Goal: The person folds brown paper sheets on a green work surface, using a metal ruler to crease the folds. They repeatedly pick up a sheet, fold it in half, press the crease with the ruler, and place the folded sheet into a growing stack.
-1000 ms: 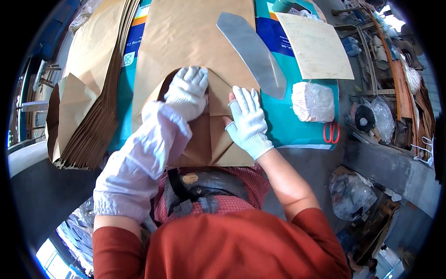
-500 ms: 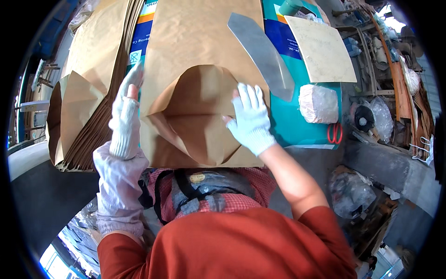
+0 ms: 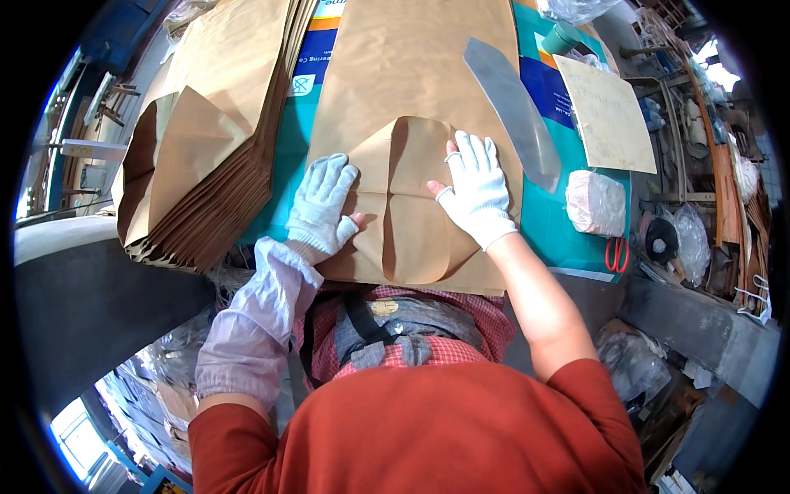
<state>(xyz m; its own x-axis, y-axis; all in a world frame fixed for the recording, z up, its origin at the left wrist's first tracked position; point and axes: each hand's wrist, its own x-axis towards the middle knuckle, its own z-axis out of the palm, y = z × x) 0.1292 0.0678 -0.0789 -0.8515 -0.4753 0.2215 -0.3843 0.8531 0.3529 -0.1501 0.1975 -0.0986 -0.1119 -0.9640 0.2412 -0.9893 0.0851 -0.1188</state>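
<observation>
A large brown paper bag lies flat in front of me, its near end opened out into a flattened, folded diamond shape. My left hand, in a white glove with the thumb bare, lies flat on the left corner of that fold. On the right side of the fold rests my right hand, gloved in white with thumb and fingertip bare, its fingers spread. Both palms press on the paper and neither hand grips anything. Just right of my right hand, a grey pointed flat plate lies partly on the bag.
At the left stands a thick stack of brown paper bags, the top one gaping at its near end. On the teal printed sheet at the right are a cream board, a plastic-wrapped white bundle, red-handled scissors and a green container.
My left hand has come down from upright beside the bag to flat on its fold. The gaping end is now pressed flatter. The view has shifted, moving the scene rightward.
</observation>
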